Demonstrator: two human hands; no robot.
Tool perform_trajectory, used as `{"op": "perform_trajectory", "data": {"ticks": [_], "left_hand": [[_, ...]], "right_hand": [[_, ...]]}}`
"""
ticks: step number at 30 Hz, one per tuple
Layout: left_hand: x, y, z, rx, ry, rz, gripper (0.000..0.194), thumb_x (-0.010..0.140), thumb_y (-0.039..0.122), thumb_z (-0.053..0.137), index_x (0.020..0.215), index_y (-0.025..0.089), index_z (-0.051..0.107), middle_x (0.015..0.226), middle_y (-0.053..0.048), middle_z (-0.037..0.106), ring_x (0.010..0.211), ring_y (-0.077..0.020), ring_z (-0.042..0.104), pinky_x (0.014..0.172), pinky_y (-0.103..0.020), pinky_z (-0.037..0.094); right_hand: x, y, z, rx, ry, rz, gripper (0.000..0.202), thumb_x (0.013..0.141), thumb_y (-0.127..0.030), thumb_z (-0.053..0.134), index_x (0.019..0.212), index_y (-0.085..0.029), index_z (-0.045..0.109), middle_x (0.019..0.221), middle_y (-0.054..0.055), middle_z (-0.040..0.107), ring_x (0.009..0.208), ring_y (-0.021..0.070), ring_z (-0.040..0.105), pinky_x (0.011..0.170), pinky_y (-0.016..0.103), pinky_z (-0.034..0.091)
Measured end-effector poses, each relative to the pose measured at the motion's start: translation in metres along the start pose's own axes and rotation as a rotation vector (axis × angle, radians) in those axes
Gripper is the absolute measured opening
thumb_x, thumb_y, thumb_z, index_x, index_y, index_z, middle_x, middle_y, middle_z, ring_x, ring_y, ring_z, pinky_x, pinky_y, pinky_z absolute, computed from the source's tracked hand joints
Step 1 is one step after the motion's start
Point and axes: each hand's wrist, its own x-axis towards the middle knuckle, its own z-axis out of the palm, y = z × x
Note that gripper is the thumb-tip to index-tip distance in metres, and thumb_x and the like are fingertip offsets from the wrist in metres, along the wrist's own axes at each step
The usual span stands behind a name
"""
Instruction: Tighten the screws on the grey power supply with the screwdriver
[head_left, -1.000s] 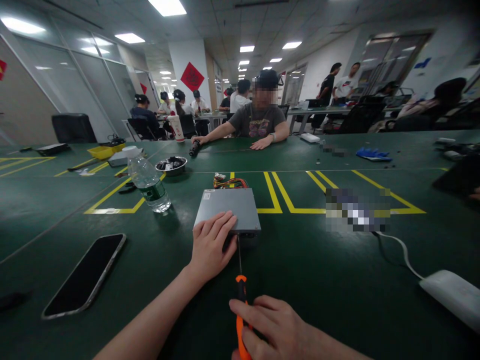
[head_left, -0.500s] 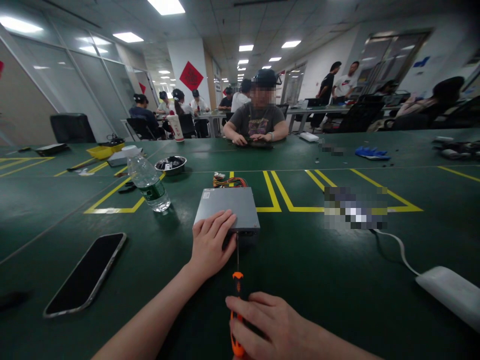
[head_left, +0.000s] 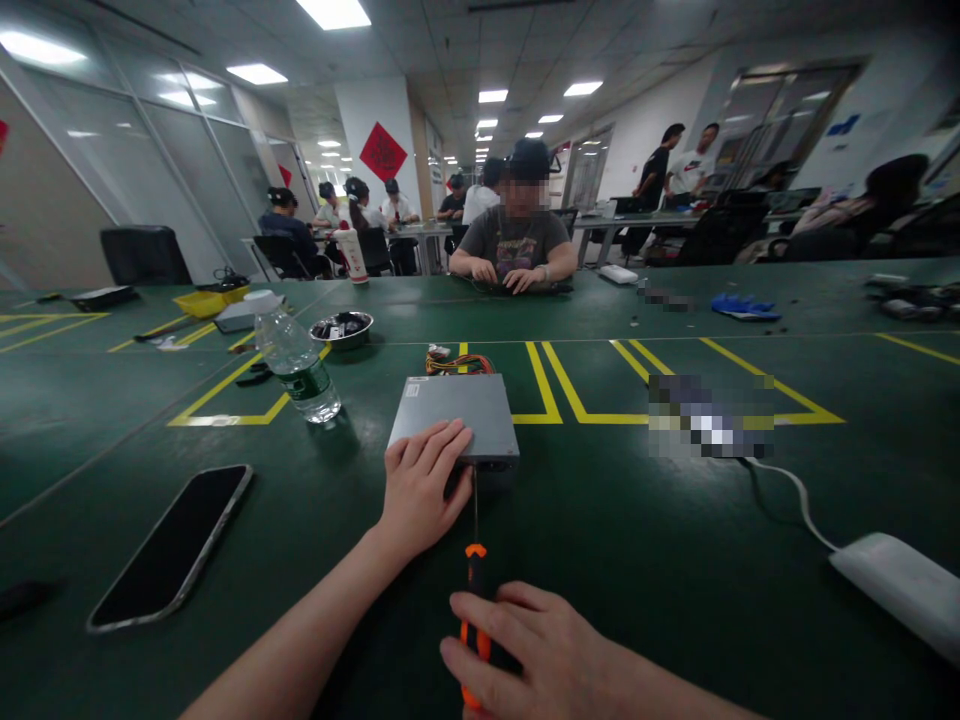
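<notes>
A grey metal computer power supply [head_left: 461, 405] lies on the green table with its bundle of coloured cables [head_left: 469, 364] behind it. My left hand [head_left: 424, 480] grips its near left corner, fingers on the top face and thumb at the front side. The fingers of my right hand [head_left: 529, 650] are closed round the orange and black handle of a screwdriver [head_left: 475, 575]. Its thin shaft points away from me, and the tip meets the front side of the power supply beside my left thumb. The tip itself and any screw there are too small to make out.
Left of the power supply stands a water bottle [head_left: 300, 370], with a metal bowl [head_left: 342, 330] behind it. A phone [head_left: 176, 545] lies at the front left. On the right are a white device [head_left: 900, 590] with a cable and blue gloves [head_left: 742, 307]. Across the table sits a person [head_left: 517, 235].
The screwdriver handle has turned slightly in my right hand, and the fingers have shifted on it. My left hand and the power supply stay put. The person opposite has moved their hands.
</notes>
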Motion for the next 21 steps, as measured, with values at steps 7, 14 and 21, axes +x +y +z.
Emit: {"op": "perform_trajectory", "data": {"ticks": [7, 14, 21], "left_hand": [[-0.0004, -0.0007, -0.0002, -0.012, -0.027, -0.014, 0.039, 0.084, 0.028, 0.05, 0.123, 0.025, 0.048, 0.127, -0.005, 0.056, 0.115, -0.0225, 0.049, 0.089, -0.04, 0.027], [-0.0011, -0.0001, 0.0003, -0.008, -0.026, -0.017, 0.04, 0.084, 0.028, 0.05, 0.123, 0.025, 0.048, 0.127, -0.005, 0.056, 0.115, -0.0229, 0.049, 0.089, -0.04, 0.028], [-0.0006, 0.0004, -0.0004, 0.001, -0.024, -0.01, 0.038, 0.084, 0.028, 0.049, 0.123, 0.025, 0.048, 0.127, -0.004, 0.056, 0.116, -0.0218, 0.049, 0.089, -0.039, 0.028]], "right_hand": [[-0.0048, -0.0008, 0.0026, 0.012, 0.024, 0.019, 0.025, 0.095, -0.034, 0.044, 0.085, -0.015, 0.057, 0.095, 0.01, 0.067, 0.088, 0.0144, 0.062, 0.069, 0.024, 0.049], [-0.0021, 0.0004, 0.0023, -0.002, 0.017, -0.009, 0.027, 0.097, -0.033, 0.037, 0.1, -0.014, 0.057, 0.096, 0.01, 0.066, 0.085, 0.0144, 0.062, 0.067, 0.024, 0.049], [-0.0008, 0.0024, 0.0026, -0.008, 0.003, 0.013, 0.038, 0.101, -0.025, 0.019, 0.096, -0.016, 0.056, 0.097, 0.009, 0.066, 0.082, 0.0129, 0.062, 0.066, 0.023, 0.048]]}}
